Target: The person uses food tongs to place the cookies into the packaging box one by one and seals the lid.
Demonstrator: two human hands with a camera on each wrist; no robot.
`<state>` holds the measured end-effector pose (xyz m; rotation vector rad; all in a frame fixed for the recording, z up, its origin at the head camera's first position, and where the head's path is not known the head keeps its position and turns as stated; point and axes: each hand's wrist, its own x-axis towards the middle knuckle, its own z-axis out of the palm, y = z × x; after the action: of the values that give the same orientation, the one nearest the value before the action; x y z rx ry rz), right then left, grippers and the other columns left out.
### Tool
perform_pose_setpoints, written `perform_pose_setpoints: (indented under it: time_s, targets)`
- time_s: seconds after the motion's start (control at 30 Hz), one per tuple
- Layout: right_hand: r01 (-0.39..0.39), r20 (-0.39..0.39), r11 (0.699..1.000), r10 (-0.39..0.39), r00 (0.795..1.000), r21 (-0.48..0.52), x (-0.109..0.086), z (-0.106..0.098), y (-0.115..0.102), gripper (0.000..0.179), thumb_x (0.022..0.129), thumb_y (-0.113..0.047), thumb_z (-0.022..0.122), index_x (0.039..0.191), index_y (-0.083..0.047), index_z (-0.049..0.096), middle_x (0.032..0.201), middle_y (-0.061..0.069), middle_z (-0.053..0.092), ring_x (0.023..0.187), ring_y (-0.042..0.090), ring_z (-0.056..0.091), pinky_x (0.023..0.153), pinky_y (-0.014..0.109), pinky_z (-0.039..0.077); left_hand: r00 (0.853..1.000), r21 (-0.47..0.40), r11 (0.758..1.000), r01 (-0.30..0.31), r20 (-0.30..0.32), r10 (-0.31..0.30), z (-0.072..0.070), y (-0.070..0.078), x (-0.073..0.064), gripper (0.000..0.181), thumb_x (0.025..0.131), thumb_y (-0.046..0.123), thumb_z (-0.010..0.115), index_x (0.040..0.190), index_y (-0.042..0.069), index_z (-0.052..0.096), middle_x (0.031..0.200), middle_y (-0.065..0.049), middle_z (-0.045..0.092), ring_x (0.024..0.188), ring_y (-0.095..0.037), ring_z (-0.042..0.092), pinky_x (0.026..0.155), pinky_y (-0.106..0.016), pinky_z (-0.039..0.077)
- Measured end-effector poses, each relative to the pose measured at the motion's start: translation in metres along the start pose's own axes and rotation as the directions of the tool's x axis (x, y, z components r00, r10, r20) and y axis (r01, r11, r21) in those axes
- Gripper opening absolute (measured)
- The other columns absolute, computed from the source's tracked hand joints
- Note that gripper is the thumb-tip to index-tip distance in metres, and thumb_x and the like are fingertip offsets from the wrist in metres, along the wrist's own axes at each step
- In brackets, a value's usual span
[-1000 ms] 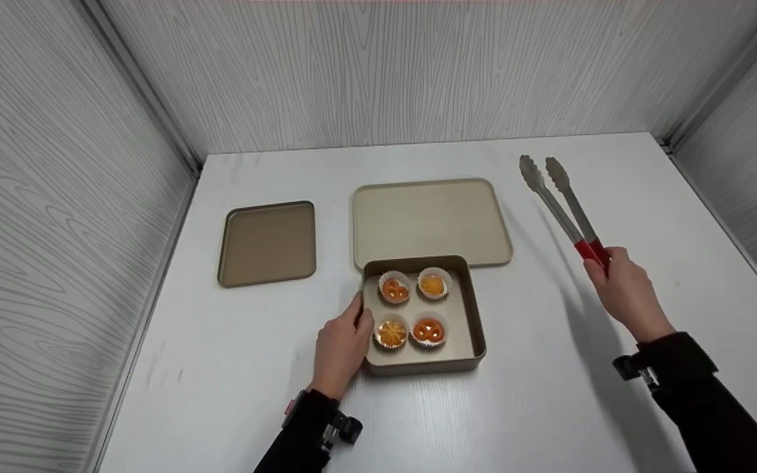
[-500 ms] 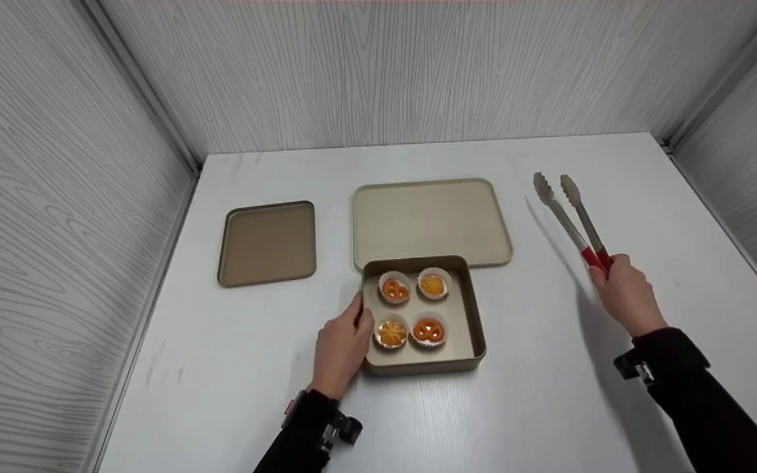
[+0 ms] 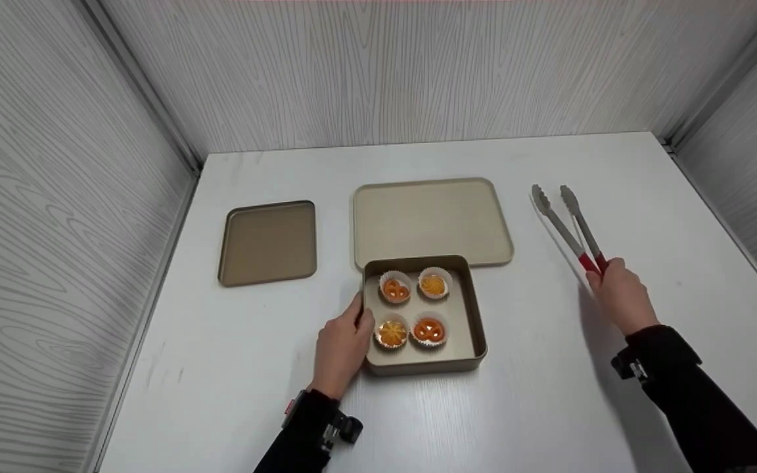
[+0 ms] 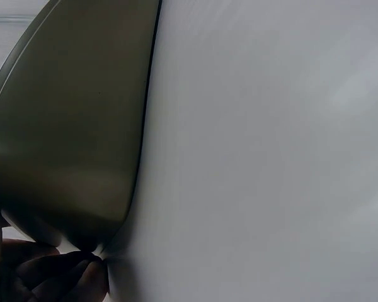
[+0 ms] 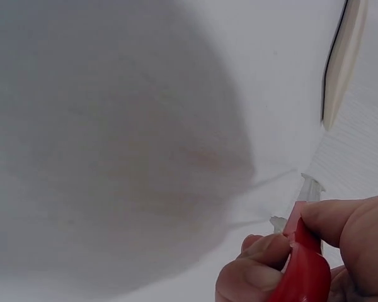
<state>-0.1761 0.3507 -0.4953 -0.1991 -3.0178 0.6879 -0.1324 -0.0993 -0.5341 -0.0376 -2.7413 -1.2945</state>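
At the middle of the head view stands a deep square baking pan (image 3: 467,309) with several small tarts in white paper cups, one of them a pretzel-topped tart (image 3: 430,330). My left hand (image 3: 342,345) grips the pan's left wall, thumb over the rim; in the left wrist view its fingers (image 4: 57,277) show beside the pan's outer side (image 4: 69,119). Over on the right, my right hand (image 3: 625,299) holds a pair of tongs (image 3: 566,226) by the red handles. The metal arms of the tongs are spread and hold nothing, just above the table by their shadow.
Behind the pan lies a flat beige rectangular tray (image 3: 431,220), its front edge meeting the pan's back. A smaller brown square tray (image 3: 270,243) is at the left. White table (image 3: 536,407) lies under everything, with grey wood-grain panels (image 3: 378,72) at the back and sides.
My right hand has come down and slightly nearer with the tongs, whose tips now sit closer to the table. The left hand and the pan stay as they were.
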Motion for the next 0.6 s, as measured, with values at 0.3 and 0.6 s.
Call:
perform_pose_setpoints:
  time_s: [0.3, 0.6]
  targets:
    - [-0.05, 0.088, 0.999, 0.05, 0.995, -0.011, 0.0051, 0.0023, -0.0013, 0.037, 0.105, -0.017, 0.05, 0.104, 0.019, 0.04, 0.084, 0.033, 0.055, 0.067, 0.04, 0.059, 0.057, 0.049, 0.048, 1.0, 0.01, 1.0, -0.001, -0.004, 0.001, 0.0013, -0.0009, 0.0, 0.049, 0.104, 0.031, 0.051, 0.147, 0.01, 0.057, 0.109, -0.022, 0.074, 0.069, -0.022, 0.058, 0.07, -0.043, 0.05]
    - [-0.009, 0.115, 0.999, 0.014, 0.993, -0.043, 0.0073, 0.0055, 0.0006, 0.036, 0.103, -0.018, 0.053, 0.098, 0.016, 0.041, 0.078, 0.029, 0.053, 0.063, 0.037, 0.057, 0.054, 0.046, 0.047, 1.0, 0.0, 1.0, 0.013, 0.008, -0.013, 0.0007, -0.0007, 0.0001, 0.049, 0.104, 0.031, 0.05, 0.149, 0.012, 0.055, 0.105, -0.02, 0.074, 0.066, -0.02, 0.056, 0.067, -0.039, 0.048]
